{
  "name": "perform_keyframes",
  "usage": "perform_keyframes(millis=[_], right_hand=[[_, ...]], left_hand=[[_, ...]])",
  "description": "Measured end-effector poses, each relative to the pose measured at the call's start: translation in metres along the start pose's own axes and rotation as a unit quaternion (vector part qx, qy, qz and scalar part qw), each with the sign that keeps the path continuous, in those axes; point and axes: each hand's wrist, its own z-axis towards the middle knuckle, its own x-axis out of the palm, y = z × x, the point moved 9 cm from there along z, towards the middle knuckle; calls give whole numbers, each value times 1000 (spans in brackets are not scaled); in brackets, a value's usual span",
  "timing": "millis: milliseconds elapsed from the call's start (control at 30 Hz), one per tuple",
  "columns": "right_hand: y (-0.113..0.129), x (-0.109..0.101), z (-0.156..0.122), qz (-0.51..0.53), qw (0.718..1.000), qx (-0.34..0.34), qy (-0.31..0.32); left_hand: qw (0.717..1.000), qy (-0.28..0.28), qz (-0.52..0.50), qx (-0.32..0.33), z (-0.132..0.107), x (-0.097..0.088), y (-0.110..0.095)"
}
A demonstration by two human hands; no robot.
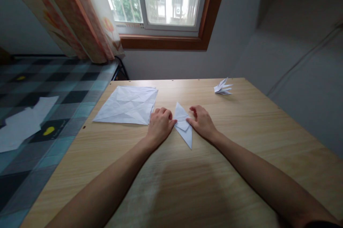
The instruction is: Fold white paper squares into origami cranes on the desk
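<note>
A white paper folded into a narrow kite shape (pixel 184 128) lies on the wooden table (pixel 241 138), with points toward the window and toward me. My left hand (pixel 160 125) is curled, its fingertips pressing the paper's left edge. My right hand (pixel 202 121) is curled too, thumb and fingers pinching the right edge near the middle flap.
A stack of creased white square sheets (pixel 127 105) lies just left of my left hand. A finished folded paper figure (pixel 223 87) sits at the far right of the table. A bed with a checked cover (pixel 53 99) and loose white papers (pixel 24 122) adjoins the table's left side.
</note>
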Motion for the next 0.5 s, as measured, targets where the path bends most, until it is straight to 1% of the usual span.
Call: perform_keyframes(millis=[33, 100, 167, 233, 267, 367, 500], right_hand=[[2, 0, -1, 1, 1000, -10, 1], [7, 5, -1, 3, 999, -43, 31], [10, 12, -2, 10, 995, -67, 69], [8, 14, -2, 26, 994, -70, 83], [6, 14, -1, 37, 994, -66, 82], [1, 12, 1, 65, 994, -47, 67], [3, 11, 2, 89, 992, -52, 72]], left_hand=[[1000, 0, -1, 9, -1, 0, -2], [999, 10, -13, 52, -2, 2, -10], [993, 39, -24, 113, -6, 7, -21], [984, 76, -29, 161, -10, 12, -30], [980, 91, -30, 176, -12, 14, -32], [977, 106, -26, 185, -14, 14, -35], [980, 90, 1, 176, -11, 12, -35]])
